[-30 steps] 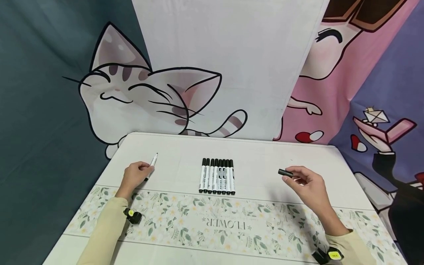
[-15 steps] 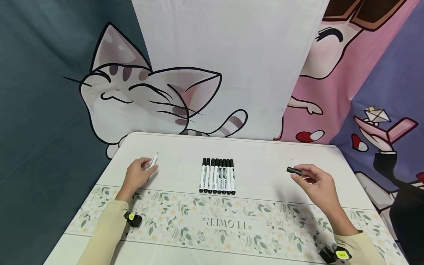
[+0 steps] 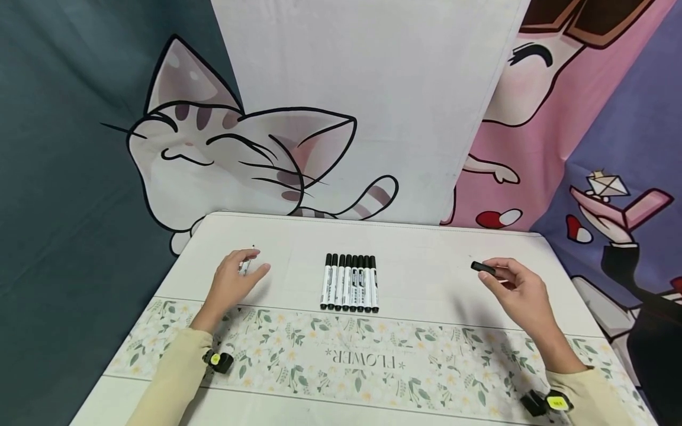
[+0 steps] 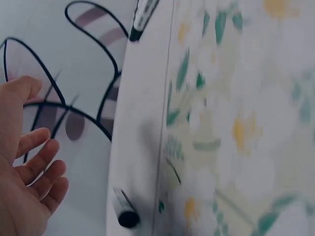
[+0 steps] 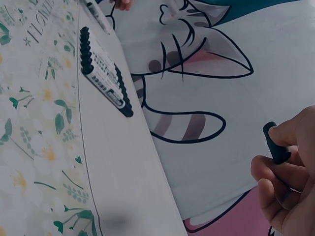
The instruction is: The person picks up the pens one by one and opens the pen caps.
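Note:
My left hand [image 3: 235,280] is raised over the left side of the table, its fingers apart and holding nothing. A white marker [image 3: 244,266] with no cap on its tip lies behind it, partly hidden by the fingers; its black end [image 4: 128,219] shows in the left wrist view. On the right, my right hand [image 3: 521,296] pinches a black marker cap [image 3: 482,268] between thumb and fingers, above the table. The cap [image 5: 276,143] also shows in the right wrist view. Several capped markers [image 3: 349,284] lie side by side in a row mid-table, apart from both hands.
The white table [image 3: 421,266] carries a flower-print band [image 3: 298,361] along its nearer part. A cat-print cloth [image 3: 298,77] hangs behind its back edge. Each wrist wears a small black camera [image 3: 219,360].
The left hand has let go of the marker, spread its fingers and moved slightly right. Carrying the cap, the right hand has shifted right and a little upward.

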{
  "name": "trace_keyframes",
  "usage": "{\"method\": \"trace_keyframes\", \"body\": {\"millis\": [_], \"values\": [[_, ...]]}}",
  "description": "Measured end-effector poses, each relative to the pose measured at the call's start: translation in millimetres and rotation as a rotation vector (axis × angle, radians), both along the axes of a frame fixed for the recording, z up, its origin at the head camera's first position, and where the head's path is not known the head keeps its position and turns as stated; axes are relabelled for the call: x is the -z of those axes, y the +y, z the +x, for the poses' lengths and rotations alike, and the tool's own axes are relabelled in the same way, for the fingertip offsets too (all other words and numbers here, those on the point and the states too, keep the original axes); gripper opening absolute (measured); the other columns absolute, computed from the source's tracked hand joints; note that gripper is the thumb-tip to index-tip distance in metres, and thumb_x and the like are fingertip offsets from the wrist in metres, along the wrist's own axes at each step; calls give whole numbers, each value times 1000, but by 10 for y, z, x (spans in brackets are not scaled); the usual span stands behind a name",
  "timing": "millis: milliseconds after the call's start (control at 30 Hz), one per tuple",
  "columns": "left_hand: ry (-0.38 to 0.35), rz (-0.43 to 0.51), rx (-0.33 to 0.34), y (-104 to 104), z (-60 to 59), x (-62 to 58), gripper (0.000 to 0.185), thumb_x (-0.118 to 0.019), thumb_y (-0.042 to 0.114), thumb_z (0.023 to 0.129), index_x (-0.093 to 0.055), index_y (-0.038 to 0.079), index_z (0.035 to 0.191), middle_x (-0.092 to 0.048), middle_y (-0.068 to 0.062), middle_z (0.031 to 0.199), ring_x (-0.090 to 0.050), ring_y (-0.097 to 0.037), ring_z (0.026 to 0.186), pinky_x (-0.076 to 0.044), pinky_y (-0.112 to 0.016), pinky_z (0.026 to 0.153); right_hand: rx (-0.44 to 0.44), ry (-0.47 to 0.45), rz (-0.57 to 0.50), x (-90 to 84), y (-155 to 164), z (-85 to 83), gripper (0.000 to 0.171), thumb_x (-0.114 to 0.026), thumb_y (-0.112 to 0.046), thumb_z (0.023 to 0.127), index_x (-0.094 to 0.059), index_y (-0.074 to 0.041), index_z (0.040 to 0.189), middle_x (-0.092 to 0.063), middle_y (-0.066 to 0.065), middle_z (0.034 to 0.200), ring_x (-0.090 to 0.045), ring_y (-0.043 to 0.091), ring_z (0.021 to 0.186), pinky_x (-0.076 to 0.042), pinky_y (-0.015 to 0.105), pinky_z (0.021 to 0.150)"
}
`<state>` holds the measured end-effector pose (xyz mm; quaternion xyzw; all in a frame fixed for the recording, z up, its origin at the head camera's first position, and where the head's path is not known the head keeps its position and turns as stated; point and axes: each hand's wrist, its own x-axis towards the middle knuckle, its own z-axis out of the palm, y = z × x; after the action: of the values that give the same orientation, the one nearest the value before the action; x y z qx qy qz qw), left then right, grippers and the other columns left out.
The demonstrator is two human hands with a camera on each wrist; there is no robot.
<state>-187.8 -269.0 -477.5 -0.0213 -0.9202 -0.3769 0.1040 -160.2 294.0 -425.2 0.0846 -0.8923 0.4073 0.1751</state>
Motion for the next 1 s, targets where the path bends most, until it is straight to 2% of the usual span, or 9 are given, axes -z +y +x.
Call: {"method": "trace_keyframes", "body": {"millis": [133,333,400,600,767,1000], "values": [[37,-13,38,145,55,-85,53,-74,38,95,-62,7,136,-59,-15,134,-53,-34,125,-46,-55,101,11,1,-9,-2,49,-28,25,-73,-18,97,-70,-5,118,-78,0,94,-61,-11,81,-47,8,70],[107,-39,119,334,164,-192,52,-77,37,92,-63,9,134,-62,-11,129,-55,-33,124,-46,-54,98,31,21,-42,11,128,-83,25,-75,-14,95,-71,-4,117,-68,-26,95,-60,-11,85,-46,6,71],[113,-49,141,393,200,-232,55,-77,39,92,-63,10,136,-62,-10,131,-55,-33,125,-45,-56,100,43,21,-54,15,149,-101,25,-75,-14,95,-72,-4,117,-63,-31,98,-60,-11,87,-46,5,73],[113,-60,193,543,310,-347,58,-77,42,91,-61,13,139,-59,-6,139,-52,-32,132,-40,-60,107,79,22,-71,35,232,-152,28,-77,-14,93,-73,-3,119,-61,-27,102,-59,-10,90,-46,4,74],[132,-67,226,658,402,-419,56,-78,41,90,-62,15,137,-60,-3,138,-52,-29,132,-41,-57,107,84,48,-49,58,320,-225,30,-78,-12,92,-73,-1,119,-60,-22,99,-58,-9,88,-44,3,75],[127,-69,259,771,477,-457,55,-79,41,89,-63,17,136,-60,-1,139,-51,-27,134,-41,-56,109,114,14,-25,120,492,-352,33,-78,-16,93,-72,-1,122,-58,-32,103,-56,-14,87,-45,3,71]]}}
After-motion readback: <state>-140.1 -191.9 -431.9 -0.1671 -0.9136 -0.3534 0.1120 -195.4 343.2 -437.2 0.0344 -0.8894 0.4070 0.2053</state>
